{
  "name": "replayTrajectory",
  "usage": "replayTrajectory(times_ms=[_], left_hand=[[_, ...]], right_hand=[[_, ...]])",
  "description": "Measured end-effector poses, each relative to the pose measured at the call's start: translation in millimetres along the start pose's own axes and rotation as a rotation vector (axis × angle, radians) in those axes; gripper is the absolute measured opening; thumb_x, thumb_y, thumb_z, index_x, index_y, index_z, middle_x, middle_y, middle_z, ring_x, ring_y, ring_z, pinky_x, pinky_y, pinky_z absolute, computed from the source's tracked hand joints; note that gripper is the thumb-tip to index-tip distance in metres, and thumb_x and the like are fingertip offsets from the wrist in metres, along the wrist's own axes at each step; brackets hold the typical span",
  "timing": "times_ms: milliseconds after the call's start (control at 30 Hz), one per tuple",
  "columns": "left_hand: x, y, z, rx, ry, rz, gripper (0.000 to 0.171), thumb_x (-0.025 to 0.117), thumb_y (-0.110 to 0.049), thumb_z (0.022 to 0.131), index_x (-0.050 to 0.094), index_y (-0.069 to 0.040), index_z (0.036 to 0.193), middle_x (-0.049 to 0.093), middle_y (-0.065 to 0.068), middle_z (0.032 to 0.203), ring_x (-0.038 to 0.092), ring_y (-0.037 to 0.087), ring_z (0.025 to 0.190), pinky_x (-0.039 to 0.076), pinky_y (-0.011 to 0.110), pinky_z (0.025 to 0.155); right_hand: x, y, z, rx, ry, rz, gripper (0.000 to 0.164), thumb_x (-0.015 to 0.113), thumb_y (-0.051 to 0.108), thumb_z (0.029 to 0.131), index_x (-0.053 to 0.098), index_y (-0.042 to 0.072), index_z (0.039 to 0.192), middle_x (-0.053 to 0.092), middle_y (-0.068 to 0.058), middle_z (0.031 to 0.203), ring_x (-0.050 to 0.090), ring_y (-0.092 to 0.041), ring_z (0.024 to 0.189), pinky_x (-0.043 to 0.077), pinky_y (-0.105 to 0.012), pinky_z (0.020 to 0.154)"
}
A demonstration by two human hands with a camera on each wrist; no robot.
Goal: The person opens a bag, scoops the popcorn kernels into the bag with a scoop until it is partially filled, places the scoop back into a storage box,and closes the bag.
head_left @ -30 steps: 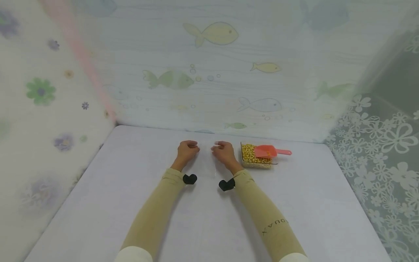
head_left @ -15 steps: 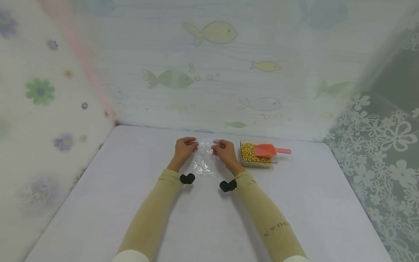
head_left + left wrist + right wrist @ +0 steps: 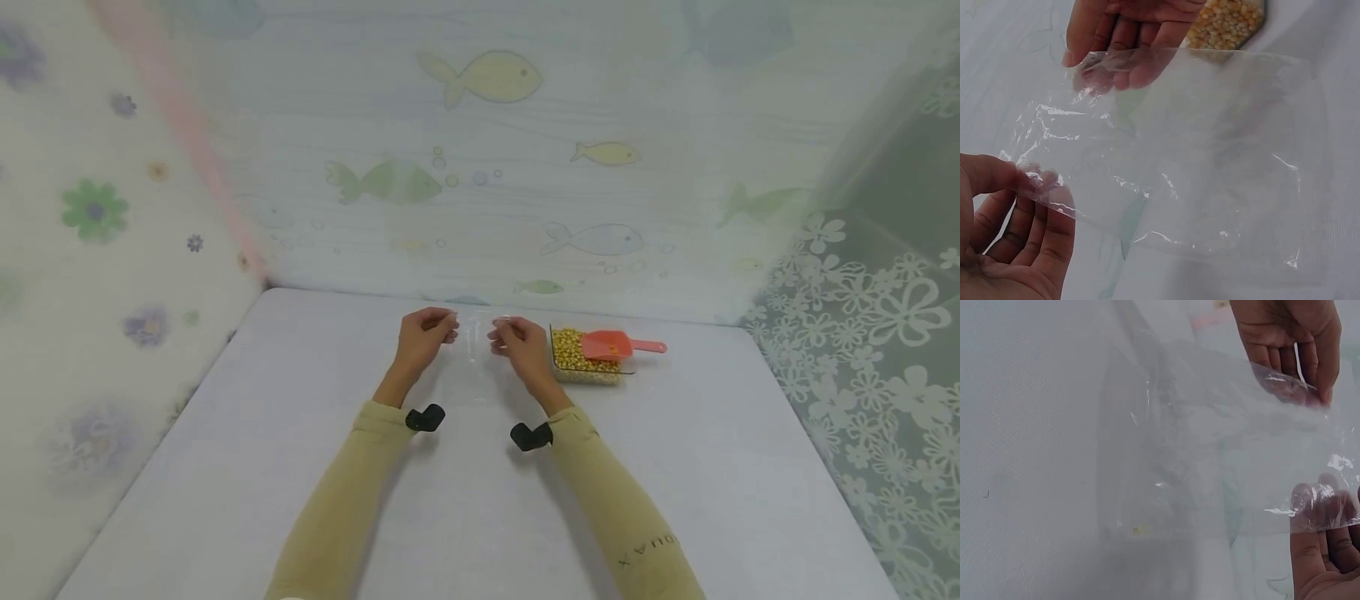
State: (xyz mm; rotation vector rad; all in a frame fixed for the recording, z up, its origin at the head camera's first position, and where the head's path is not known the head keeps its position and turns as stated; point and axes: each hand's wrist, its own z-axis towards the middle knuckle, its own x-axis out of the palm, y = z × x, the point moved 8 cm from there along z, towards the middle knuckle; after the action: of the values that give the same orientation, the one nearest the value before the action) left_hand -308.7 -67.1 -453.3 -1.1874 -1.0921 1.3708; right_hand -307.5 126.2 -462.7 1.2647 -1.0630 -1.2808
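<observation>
A clear plastic bag (image 3: 472,371) hangs between the two hands, and through it the white tabletop shows. My left hand (image 3: 422,340) pinches the bag's left edge near the top with thumb and fingers. On the opposite edge, my right hand (image 3: 527,348) pinches it the same way. In the left wrist view the bag (image 3: 1210,162) is spread fairly flat, with creases and shiny glints near the held end. A small yellow speck (image 3: 1139,530) shows at a lower corner of the bag in the right wrist view.
Just right of the right hand stands a clear box (image 3: 588,378) filled with yellow corn kernels (image 3: 568,350). A pink scoop (image 3: 609,344) lies on the corn, its handle out over the right rim. Behind the white table (image 3: 720,450) hangs a fish-print curtain (image 3: 480,183).
The hands have moved slightly apart, the left one up and the right one a little to the right. The bag between them looks smoother than half a second ago. Box and scoop stay put.
</observation>
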Motion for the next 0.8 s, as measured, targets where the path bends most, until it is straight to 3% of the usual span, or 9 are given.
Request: replayTrajectory(times_ms=[267,433,700,800], left_hand=[[-1.0,-16.8,-15.9,0.029,0.008,0.085,0.030,0.061,-0.017,0.101,0.067,0.010,0.114,0.071,0.022,0.103,0.071,0.023,0.084,0.057,0.022,0.075],[0.7,-29.8,-23.4,0.105,0.004,0.099,0.026,0.061,-0.014,0.102,0.067,0.009,0.111,0.071,0.021,0.100,0.071,0.028,0.086,0.058,0.022,0.076],[2.5,-40.7,-31.2,0.201,0.010,0.111,0.020,0.063,-0.010,0.100,0.069,0.007,0.110,0.071,0.023,0.101,0.070,0.035,0.089,0.054,0.016,0.073],[3.5,-42.1,-32.8,0.218,0.017,0.123,0.021,0.063,-0.008,0.100,0.069,0.009,0.110,0.070,0.025,0.102,0.069,0.038,0.090,0.051,0.013,0.072]], right_hand=[[-5.3,12.4,-9.2,-0.118,0.010,0.006,0.027,0.055,0.014,0.106,0.066,-0.008,0.116,0.070,-0.022,0.102,0.069,-0.011,0.082,0.060,-0.025,0.079],[-8.1,20.4,-18.2,-0.165,0.034,-0.033,0.023,0.057,0.011,0.104,0.066,-0.009,0.111,0.070,-0.020,0.097,0.067,-0.011,0.079,0.059,-0.024,0.077],[-11.7,30.5,-34.0,-0.222,0.102,-0.110,0.023,0.063,0.014,0.102,0.069,-0.008,0.103,0.070,-0.024,0.093,0.069,-0.036,0.086,0.061,-0.033,0.077],[-10.3,33.2,-39.1,-0.216,0.144,-0.155,0.020,0.063,0.014,0.101,0.070,-0.005,0.103,0.071,-0.022,0.093,0.069,-0.035,0.084,0.061,-0.033,0.076]])
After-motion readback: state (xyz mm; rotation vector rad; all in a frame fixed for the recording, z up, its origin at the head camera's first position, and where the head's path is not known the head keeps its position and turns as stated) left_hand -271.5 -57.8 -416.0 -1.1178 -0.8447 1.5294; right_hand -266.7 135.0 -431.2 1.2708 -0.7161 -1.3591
